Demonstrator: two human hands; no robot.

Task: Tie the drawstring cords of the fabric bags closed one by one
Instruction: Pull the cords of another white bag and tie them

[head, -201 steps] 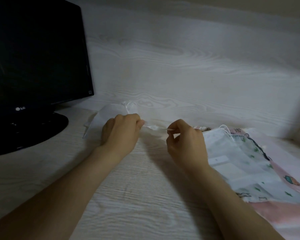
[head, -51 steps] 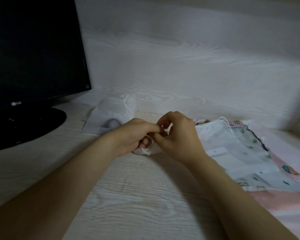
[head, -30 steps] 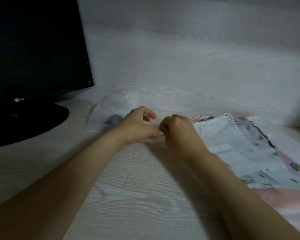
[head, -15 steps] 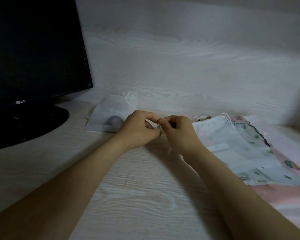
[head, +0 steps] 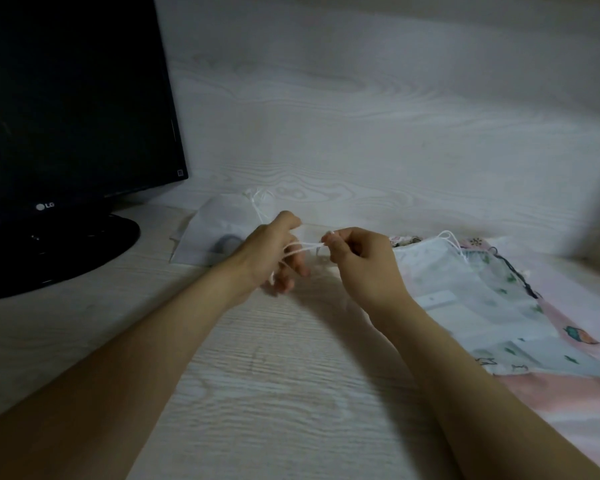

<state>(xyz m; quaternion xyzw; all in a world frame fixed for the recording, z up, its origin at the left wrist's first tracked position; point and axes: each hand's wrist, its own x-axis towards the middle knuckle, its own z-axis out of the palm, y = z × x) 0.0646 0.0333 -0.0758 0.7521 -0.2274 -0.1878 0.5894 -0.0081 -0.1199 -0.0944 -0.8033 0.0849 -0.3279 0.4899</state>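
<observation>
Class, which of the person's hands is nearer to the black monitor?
Left. The left hand is nearer the black monitor, which stands off to its left; the right hand is farther right, beside the patterned bags.

The bag under the left hand is hidden by that hand, so its shape and mouth cannot be told. The white cord runs from the right hand's pinch into the left fingers, which are blurred; whether they grip it is unclear. Beyond the left hand, a dark round shape shows dimly through the white pouch. The monitor is cut off by the picture's left and top edges.
</observation>
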